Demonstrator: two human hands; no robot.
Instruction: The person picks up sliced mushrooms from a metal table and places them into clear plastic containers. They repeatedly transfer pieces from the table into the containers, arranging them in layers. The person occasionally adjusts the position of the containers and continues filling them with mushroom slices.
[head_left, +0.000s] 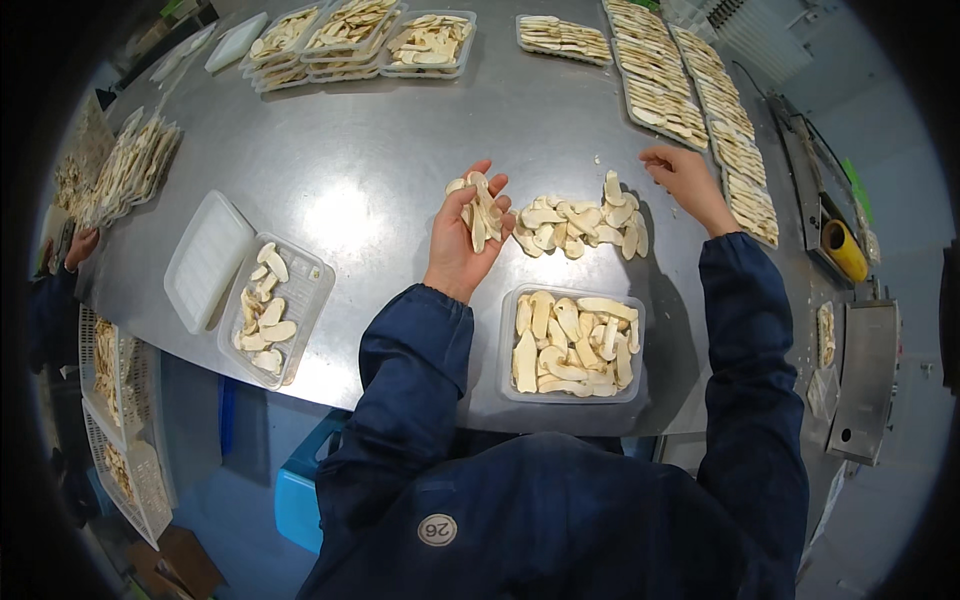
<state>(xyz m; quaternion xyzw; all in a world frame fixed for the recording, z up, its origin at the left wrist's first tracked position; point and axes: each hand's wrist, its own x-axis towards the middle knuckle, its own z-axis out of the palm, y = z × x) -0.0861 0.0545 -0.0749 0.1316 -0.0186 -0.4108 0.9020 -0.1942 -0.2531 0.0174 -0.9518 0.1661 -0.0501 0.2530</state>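
Note:
Several pale mushroom slices (484, 212) lie in my left hand (463, 244), its palm turned up and fingers curled around them. My right hand (679, 180) hangs over the table to the right of a loose pile of mushroom slices (559, 223). Its fingers are bent inward, and whether anything small is pinched there cannot be made out. Directly before me stands a clear plastic tray (507, 379) filled with flat-laid mushroom slices (568, 319). Farther left, a second clear tray (311, 300) holds fewer slices, beside a white plastic tray (208, 262).
Stacked trays of slices (352, 37) stand at the far left; rows of filled trays (660, 97) line the far right. A wrapping machine (814, 187) with a yellow roll (845, 251) is at the right. Another person's hand (81, 246) shows at the left, above white crates (120, 390).

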